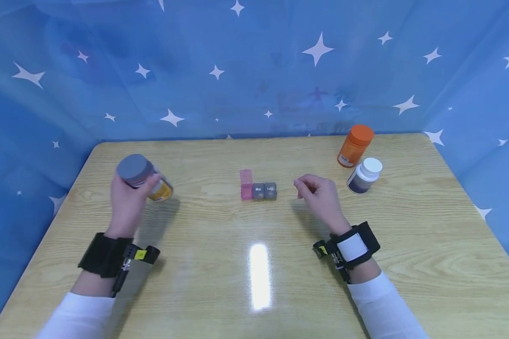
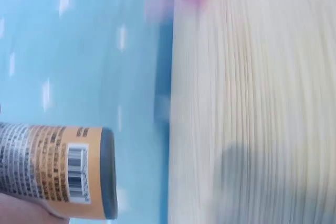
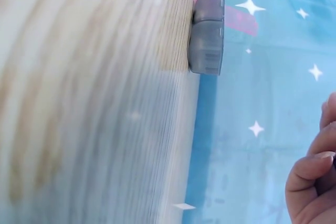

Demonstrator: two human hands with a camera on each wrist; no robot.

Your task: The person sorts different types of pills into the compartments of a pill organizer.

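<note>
At the left of the head view my left hand (image 1: 129, 200) grips a pill bottle (image 1: 160, 188) near its grey lid. The bottle tilts above the table, base toward the right. Its orange label and barcode show in the left wrist view (image 2: 79, 171). My right hand (image 1: 322, 200) hovers right of a small pill organizer (image 1: 258, 190), fingers curled and thumb tip against the index finger; nothing shows in its grasp. The organizer's pink compartment has its lid (image 1: 246, 176) raised, while two grey compartments (image 3: 206, 43) are closed, one marked Mon.
An orange bottle (image 1: 355, 146) with an orange lid stands at the back right of the wooden table (image 1: 203, 263). Close in front of it is a white-capped bottle (image 1: 365, 175), right of my right hand. A blue star-patterned curtain (image 1: 254, 94) surrounds the back and sides.
</note>
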